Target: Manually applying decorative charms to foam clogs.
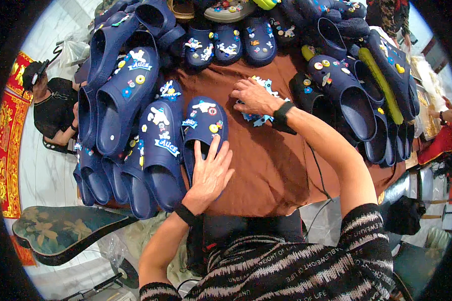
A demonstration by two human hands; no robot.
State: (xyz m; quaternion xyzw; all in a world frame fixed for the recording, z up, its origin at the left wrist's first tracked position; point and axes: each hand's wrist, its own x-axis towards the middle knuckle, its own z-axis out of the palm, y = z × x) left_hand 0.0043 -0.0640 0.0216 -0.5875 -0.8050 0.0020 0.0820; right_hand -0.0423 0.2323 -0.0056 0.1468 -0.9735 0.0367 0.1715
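Observation:
A navy clog decorated with small charms lies on the brown cloth in front of me, its toe pointing away. My left hand rests over its foot opening with the fingers spread. To its right is a small heap of blue, white and yellow shoe charms. My right hand bends its fingers down at the left side of this heap; whatever is between the fingertips is hidden. Just left of the first clog lies another decorated navy clog, with a charm cluster at its toe.
Navy clogs are stacked along the left, with more at the back and right. A dark cable hangs over the near right of the brown cloth. Other people are at the sides. A patterned chair stands lower left.

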